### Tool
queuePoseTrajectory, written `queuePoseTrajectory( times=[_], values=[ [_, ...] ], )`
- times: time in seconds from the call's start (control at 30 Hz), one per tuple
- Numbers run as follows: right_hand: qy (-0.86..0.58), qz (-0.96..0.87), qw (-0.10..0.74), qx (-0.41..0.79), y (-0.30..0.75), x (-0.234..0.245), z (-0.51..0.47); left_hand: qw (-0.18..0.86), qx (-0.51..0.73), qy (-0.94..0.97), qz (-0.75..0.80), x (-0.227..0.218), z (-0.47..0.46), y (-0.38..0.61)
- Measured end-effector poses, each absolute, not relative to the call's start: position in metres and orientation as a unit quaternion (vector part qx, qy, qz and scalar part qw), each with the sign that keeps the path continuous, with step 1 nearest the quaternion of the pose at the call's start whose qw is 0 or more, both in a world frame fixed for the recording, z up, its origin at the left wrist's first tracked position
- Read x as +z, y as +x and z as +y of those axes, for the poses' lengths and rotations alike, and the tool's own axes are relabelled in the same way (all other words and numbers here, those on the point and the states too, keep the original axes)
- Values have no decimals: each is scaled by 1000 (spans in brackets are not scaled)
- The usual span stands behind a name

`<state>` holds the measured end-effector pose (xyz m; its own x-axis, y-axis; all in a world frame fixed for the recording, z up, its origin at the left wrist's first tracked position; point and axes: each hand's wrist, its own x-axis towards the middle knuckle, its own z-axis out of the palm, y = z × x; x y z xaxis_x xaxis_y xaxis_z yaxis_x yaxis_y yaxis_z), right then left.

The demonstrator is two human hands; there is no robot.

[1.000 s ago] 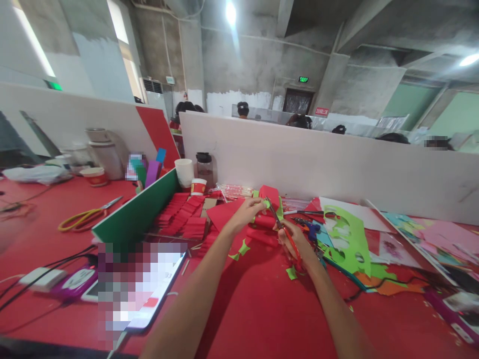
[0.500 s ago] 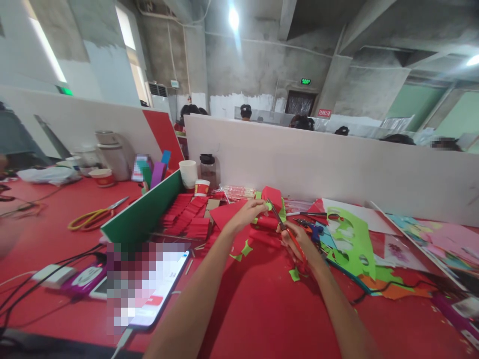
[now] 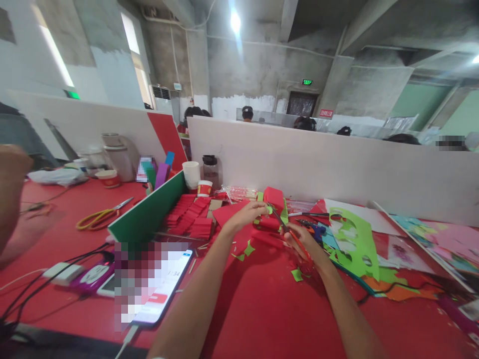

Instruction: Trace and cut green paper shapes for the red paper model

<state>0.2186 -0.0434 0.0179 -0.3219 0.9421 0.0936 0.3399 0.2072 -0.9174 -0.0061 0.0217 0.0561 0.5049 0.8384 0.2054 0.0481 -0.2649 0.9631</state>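
A left hand (image 3: 251,213) pinches a small, bright-green piece of paper (image 3: 269,211) above a red worktop (image 3: 262,309), while the right hand (image 3: 299,239) curls around the orange-red handles of a pair of dark-bladed metal scissors (image 3: 277,217), tips at the paper. Over the past second the camera's view has swung slightly, yet both hands have kept almost the same pose, suggesting careful work at one spot on the piece. Star-like green paper scraps (image 3: 249,247) lie unmoved below the left wrist. The clearest change is at far left, where a co-worker's bare arm (image 3: 11,194) has come into view, blurred and cut off by the edge, well apart from the scissors.

The green piece is too small for its outline to be read, and fingertips cover part of it; whether the blades meet on it cannot be told. The right hand hides much of the handles. Pixelation masks an area beside a lit, white-screened phone (image 3: 168,286), and a purple device (image 3: 458,314) runs off at right.
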Motion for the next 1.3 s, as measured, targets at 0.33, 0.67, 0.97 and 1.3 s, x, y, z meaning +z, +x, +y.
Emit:
queuePoseTrajectory(
  times=[0.33, 0.67, 0.97, 1.3],
  values=[
    [-455, -696, 349, 432, 219, 19, -45, 513, 376, 704, 316, 57, 21, -8],
    [-456, -717, 352, 392, 222, 18, -41, 503, 350, 732, 298, 59, 20, -10],
    [-461, -658, 396, 445, 228, 12, -41, 497, 354, 735, 296, 60, 18, -10],
    [-510, -804, 130, 278, 267, 27, -48, 472, 437, 683, 346, 47, 33, -8]
  ],
)
